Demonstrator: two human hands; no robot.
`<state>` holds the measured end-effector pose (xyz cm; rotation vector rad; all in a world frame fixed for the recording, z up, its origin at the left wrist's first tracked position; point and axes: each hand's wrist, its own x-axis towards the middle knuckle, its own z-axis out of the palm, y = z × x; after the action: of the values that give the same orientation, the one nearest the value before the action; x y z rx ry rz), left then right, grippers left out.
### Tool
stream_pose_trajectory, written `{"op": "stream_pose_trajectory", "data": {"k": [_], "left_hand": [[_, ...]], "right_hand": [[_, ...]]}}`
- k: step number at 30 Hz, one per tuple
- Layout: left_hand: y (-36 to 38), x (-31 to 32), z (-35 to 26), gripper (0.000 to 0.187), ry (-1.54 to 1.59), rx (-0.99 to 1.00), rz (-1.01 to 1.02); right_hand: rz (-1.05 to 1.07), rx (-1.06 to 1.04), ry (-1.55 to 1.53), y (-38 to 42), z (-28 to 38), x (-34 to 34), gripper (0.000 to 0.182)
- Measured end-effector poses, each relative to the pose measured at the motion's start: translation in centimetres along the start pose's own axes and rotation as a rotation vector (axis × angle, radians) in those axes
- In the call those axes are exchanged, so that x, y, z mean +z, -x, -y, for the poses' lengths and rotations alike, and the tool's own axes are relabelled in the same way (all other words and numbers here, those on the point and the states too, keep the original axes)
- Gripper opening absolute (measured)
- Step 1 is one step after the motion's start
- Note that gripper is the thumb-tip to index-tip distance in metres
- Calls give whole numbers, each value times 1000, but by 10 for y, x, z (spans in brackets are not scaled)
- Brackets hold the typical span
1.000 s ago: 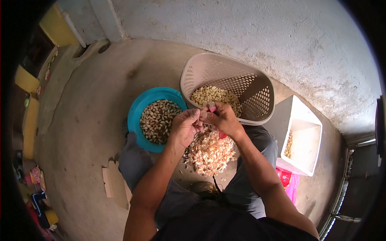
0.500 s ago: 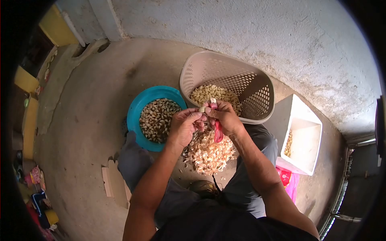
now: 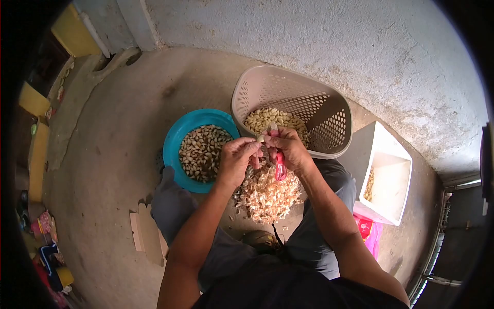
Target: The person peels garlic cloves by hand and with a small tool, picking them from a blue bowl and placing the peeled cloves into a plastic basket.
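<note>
Two hands meet in front of me, above my lap. My left hand pinches a small pale clove at its fingertips, while my right hand is clenched around a red-handled knife, the handle hanging down below my palm; the blade is hidden behind my fingers. The clove sits just over the near rim of the beige basket, which holds a layer of peeled pale cloves. Just left of it stands a teal bowl full of darker unpeeled pieces. Under my hands lies a pile of papery skins. Off to the right sits a white box.
</note>
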<state>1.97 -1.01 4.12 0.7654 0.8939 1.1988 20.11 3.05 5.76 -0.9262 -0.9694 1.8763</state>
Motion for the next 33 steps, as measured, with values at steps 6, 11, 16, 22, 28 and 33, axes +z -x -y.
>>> {"op": "stream_pose_trajectory", "data": {"k": [6,11,16,22,28,33], "left_hand": [[0,0,9,14,-99,88,-44],[-1,-2,8,13,-208,99,-134],[-1,-2,12,14,-557,271,-104],[-3,0,19,11,-680,396,-80],[-3,5,9,13,-343,208,-143],[7,6,-3,11,-67,16,-175]], "right_hand": [[-51,-15,79,1,-6,6,9],[-99,-823,989,-3,-10,6,10],[18,-349,1017,13,12,6,12],[49,-376,932,13,9,7,12],[-30,-154,645,11,-1,16,15],[71,-360,785,12,-9,15,10]]}}
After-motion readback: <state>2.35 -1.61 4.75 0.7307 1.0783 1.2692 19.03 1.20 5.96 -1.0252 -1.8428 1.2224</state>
